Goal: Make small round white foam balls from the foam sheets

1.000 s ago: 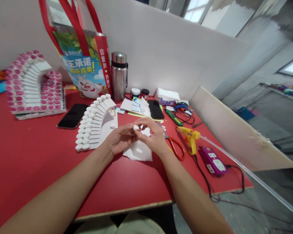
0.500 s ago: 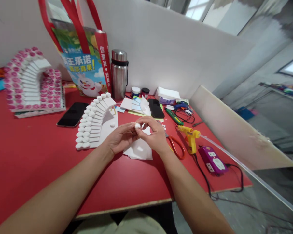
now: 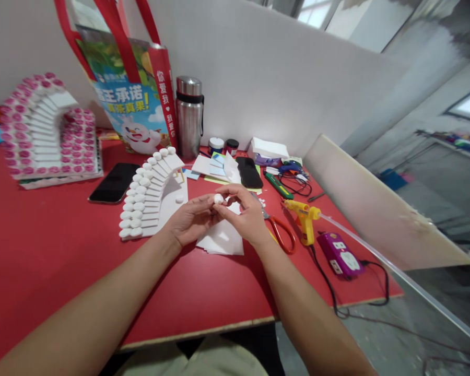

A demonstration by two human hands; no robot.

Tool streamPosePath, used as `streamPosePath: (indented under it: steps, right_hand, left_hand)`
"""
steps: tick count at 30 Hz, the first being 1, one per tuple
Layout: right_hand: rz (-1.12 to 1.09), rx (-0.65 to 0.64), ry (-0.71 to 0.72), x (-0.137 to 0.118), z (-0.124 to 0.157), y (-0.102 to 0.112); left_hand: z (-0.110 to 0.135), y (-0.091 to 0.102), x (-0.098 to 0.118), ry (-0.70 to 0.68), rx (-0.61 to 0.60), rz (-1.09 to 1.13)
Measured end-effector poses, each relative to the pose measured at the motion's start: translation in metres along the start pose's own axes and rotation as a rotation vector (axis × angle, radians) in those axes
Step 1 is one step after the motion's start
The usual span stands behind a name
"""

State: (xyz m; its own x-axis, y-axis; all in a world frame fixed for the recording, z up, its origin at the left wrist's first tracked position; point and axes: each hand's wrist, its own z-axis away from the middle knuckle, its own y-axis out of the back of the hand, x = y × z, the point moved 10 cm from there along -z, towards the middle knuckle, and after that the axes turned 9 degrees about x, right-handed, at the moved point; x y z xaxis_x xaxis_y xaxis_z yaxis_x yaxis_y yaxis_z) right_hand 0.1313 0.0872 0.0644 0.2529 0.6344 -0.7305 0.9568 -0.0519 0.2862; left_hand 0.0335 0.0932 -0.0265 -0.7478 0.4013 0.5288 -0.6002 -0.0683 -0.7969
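Between the fingertips of both hands is a small round white piece [image 3: 218,199], its material too small to make out. My left hand [image 3: 192,219] pinches it from the left, palm turned up. My right hand [image 3: 246,213] pinches it from the right with thumb and fingers. Beneath the hands lie sheets of white paper [image 3: 223,243]. Beside my left hand stands a white curved model staircase [image 3: 152,209], its outer edge lined with similar white round pieces. A single white disc [image 3: 179,199] rests on its base.
Red-handled pliers or scissors [image 3: 284,235], a yellow glue gun [image 3: 306,222] and a purple power socket [image 3: 341,256] lie to the right. Behind are a steel flask [image 3: 189,120], a printed bag [image 3: 135,99] and phones [image 3: 114,183]. A pink-decorated staircase model [image 3: 49,130] stands far left.
The white piece has turned slightly between my fingers, showing more of its rounded face. Both hands keep their hold. The whole view has shifted a little.
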Motion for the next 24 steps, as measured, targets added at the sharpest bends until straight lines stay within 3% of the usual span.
streamPosePath:
  steps: [13,18,24]
  right_hand:
    - [-0.012,0.021,0.047,-0.002,0.000,0.002]
    - [-0.015,-0.034,0.022,0.002,0.000,-0.002]
    - [0.041,-0.046,0.090,-0.003,0.001,-0.003]
  left_hand:
    - [-0.003,0.007,-0.010,0.028,0.004,-0.088]
    - [-0.003,0.007,-0.011,0.049,0.029,-0.067]
    - [-0.005,0.008,-0.012,0.057,0.030,-0.032]
